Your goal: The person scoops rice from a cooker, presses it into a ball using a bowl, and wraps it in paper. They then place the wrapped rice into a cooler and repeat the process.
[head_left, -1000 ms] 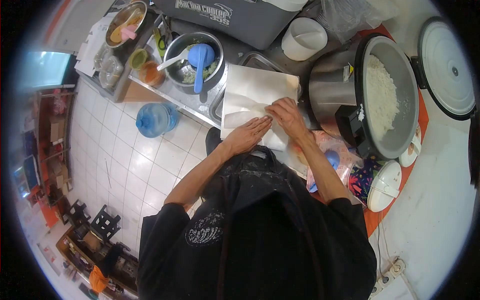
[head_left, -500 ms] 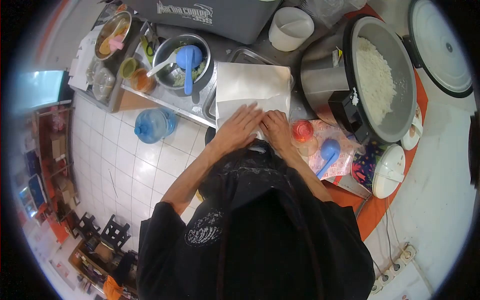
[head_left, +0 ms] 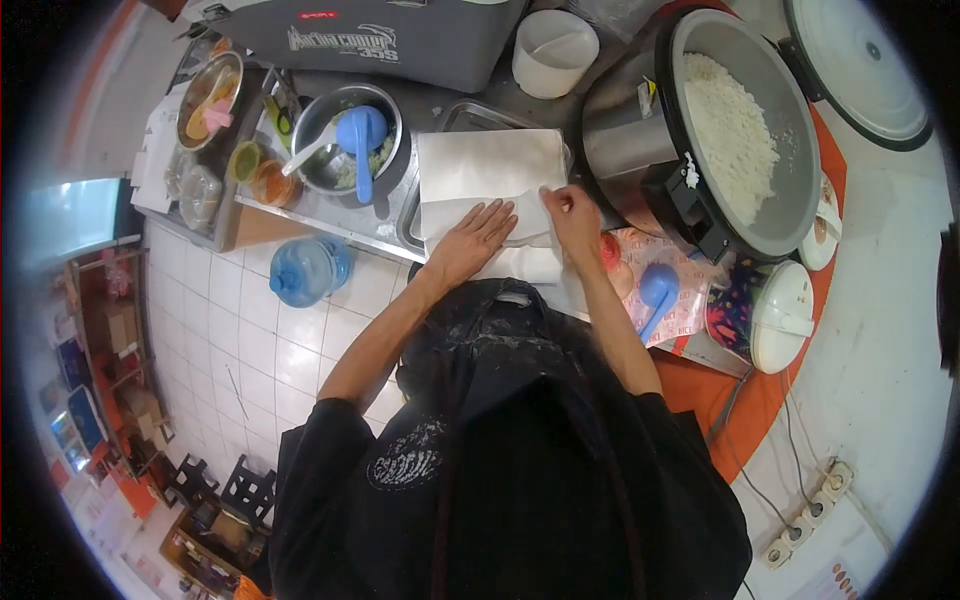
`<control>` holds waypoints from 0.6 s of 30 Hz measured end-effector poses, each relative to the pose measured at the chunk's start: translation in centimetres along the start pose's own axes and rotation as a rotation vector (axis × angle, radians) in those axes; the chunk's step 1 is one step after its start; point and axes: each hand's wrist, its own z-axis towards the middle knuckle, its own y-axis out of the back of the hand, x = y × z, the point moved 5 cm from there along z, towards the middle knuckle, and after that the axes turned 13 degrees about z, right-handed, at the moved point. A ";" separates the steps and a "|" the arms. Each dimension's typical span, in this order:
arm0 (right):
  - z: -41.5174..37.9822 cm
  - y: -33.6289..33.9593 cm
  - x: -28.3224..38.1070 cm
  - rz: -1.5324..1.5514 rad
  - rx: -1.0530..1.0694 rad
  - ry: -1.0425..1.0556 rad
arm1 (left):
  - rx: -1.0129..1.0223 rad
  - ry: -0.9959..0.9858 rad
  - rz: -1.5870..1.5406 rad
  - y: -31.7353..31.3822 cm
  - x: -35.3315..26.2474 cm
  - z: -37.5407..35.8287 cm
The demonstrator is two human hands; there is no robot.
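A stack of white wrapping paper (head_left: 490, 160) lies on the metal counter in front of me, with a fold or sheet edge running across its middle. My left hand (head_left: 473, 240) rests flat on the paper's near part, fingers stretched out. At the paper's right edge, my right hand (head_left: 574, 222) has its fingers drawn together, pinching the edge of a paper sheet. Part of the paper's near end is hidden by my clothing. Beneath the stack a metal tray (head_left: 485, 112) shows at the back and left.
At right stands a large cooker (head_left: 630, 150) of white rice (head_left: 730, 140). A steel bowl (head_left: 390, 185) holds a blue scoop (head_left: 362, 140) and a white-handled utensil. Another blue scoop (head_left: 658, 288) lies near a flowered container (head_left: 730, 310). A grey cooler (head_left: 430, 45) stands behind; a water bottle (head_left: 310, 270) is lower left.
My hands have moved apart: the right has gone to the paper's right edge, and the left lies flatter on the paper. The whole view has shifted slightly.
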 end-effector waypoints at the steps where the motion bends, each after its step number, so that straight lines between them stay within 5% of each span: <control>1: 0.1 -0.1 -0.5 -0.064 0.104 0.007 | 0.005 0.003 -0.018 0.0 0.1 0.0; 6: -1.6 2.0 -0.8 -0.309 0.339 -0.091 | 0.031 -0.056 0.068 -0.4 -0.1 -0.3; 8: -2.5 1.6 3.3 -0.221 0.044 0.283 | 0.015 -0.024 0.024 -0.4 -0.1 -0.3; 9: -3.0 0.4 4.3 -0.218 0.044 0.275 | 0.022 -0.027 0.022 -0.5 -0.1 -0.4; 12: -4.7 -3.1 5.0 0.070 0.252 0.288 | 0.070 -0.055 0.032 -0.5 0.0 -0.5; 18: -8.9 -2.9 -2.9 -0.264 0.545 0.353 | 0.092 0.016 -0.164 -0.8 2.0 -3.4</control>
